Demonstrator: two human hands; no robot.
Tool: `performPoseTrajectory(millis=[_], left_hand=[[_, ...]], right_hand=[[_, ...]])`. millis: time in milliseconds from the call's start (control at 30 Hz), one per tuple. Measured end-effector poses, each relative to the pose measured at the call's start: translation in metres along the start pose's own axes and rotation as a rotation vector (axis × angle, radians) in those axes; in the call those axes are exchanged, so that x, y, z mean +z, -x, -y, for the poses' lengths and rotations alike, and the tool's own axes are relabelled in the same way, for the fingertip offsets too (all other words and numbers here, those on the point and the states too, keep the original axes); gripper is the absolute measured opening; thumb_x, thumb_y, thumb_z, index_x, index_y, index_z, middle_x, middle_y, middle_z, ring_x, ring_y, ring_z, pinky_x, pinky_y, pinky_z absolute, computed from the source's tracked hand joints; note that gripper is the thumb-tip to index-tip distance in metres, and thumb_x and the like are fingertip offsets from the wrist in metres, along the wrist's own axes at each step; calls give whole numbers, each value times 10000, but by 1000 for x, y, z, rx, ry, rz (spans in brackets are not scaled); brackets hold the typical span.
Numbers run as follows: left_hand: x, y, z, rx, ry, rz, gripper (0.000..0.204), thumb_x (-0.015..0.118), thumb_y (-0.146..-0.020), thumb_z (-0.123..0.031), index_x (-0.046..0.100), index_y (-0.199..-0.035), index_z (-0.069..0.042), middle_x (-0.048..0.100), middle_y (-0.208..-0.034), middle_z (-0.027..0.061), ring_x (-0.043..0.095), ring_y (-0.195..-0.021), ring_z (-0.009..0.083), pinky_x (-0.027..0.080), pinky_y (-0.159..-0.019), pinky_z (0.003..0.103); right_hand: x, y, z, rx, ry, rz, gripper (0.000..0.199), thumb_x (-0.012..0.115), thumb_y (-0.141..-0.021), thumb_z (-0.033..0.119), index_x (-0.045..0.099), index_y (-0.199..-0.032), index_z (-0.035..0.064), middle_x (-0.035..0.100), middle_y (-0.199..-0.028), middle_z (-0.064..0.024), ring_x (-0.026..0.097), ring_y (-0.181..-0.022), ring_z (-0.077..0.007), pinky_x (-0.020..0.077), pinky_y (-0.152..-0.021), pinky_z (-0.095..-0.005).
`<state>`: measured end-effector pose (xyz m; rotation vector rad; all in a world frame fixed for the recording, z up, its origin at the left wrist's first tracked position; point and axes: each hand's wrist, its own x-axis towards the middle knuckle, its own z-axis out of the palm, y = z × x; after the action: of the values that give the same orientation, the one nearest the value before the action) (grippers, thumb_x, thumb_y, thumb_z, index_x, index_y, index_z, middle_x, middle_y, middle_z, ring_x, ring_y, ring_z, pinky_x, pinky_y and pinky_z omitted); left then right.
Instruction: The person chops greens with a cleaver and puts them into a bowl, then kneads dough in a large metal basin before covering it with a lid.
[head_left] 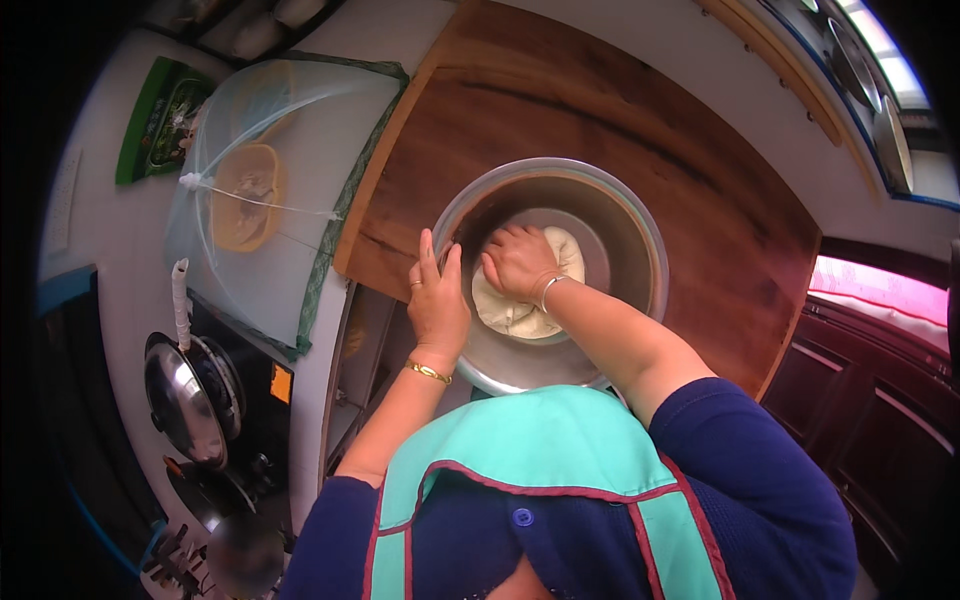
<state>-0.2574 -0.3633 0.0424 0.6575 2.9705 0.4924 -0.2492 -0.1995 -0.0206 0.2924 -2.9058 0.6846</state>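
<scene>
A pale lump of dough [520,315] lies in a wide metal basin [640,260] on the wooden board. My right hand [520,262] presses into the top of the dough, its fingers curled down against it. At the basin's left rim is my left hand [438,300], fingers stretched out and apart, with the thumb side toward the rim. Nothing shows in the left hand's grip.
A mesh food cover [300,120] shelters a yellow bowl [245,200] at the left, beside a green packet [160,125]. A lidded pan [190,400] sits on the stove. The brown board [720,230] surrounds the basin.
</scene>
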Motion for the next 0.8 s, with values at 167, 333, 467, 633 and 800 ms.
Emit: performPoseTrajectory(millis=[167, 333, 467, 633, 800], left_hand=[[1, -9, -4, -91, 27, -42, 524, 556, -779, 54, 516, -1281, -92, 288, -1474, 144, 463, -1173, 372, 487, -920, 416], [-2, 37, 4, -102, 372, -184, 647, 595, -797, -4, 345, -1392, -59, 388, -1388, 227, 464, -1193, 402, 393, -1005, 438], [1, 0, 12, -194, 410, -165, 630, 639, -780, -14, 366, -1348, -16, 523, -1215, 232, 489, -1148, 402, 402, -980, 423], [22, 7, 8, -223, 543, -211, 575, 625, -773, -5, 415, -1309, -12, 530, -1208, 222, 518, -1123, 383, 416, -968, 412], [34, 13, 22, -237, 637, -251, 541, 595, -759, 20, 447, -1279, -1, 546, -1199, 204, 535, -1119, 354, 411, -974, 394]], right_hand=[[5, -26, -8, 30, 45, 52, 236, 565, -797, 272, 664, -653, 115, 596, -714, -66, 576, -767, -257, 446, -720, -395], [-38, -36, -15, 250, -480, -40, 297, 496, -852, 287, 684, -818, 59, 634, -921, -156, 574, -937, -350, 454, -856, -453], [-55, -19, -39, 516, -157, 218, 376, 446, -910, 340, 670, -1029, 63, 613, -1102, -177, 559, -1049, -343, 437, -932, -430], [-101, -17, 6, 645, -214, 459, 446, 443, -899, 402, 652, -1130, 82, 526, -1305, -182, 508, -1181, -333, 401, -999, -404], [-87, 32, 31, 261, -264, 281, 445, 469, -880, 430, 670, -1059, 75, 620, -1162, -126, 574, -1078, -324, 440, -943, -393]])
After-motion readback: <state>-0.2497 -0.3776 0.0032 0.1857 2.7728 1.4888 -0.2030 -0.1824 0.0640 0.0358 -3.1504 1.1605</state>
